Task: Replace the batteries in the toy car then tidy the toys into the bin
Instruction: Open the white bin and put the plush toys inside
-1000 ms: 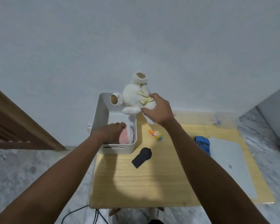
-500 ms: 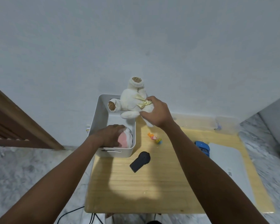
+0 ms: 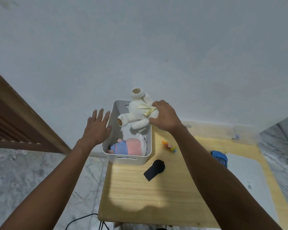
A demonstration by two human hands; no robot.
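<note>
My left hand (image 3: 96, 126) has lifted off the pink plush doll (image 3: 131, 146), fingers spread outside the white bin (image 3: 113, 113). My right hand (image 3: 163, 116) still grips the white teddy bear (image 3: 138, 112) over the far end, so I judge lowering comes next.

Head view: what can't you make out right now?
- White bear: head hidden behind right hand.
- Bin: floor hidden under pink-and-blue plush.
- Blue toy car: blurred; battery cover not visible.
- Small colourful toy: too small to identify.

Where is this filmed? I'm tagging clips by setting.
Probably a room at home: a low wooden table on marble-patterned floor against a plain wall, with a white toy bin.
</note>
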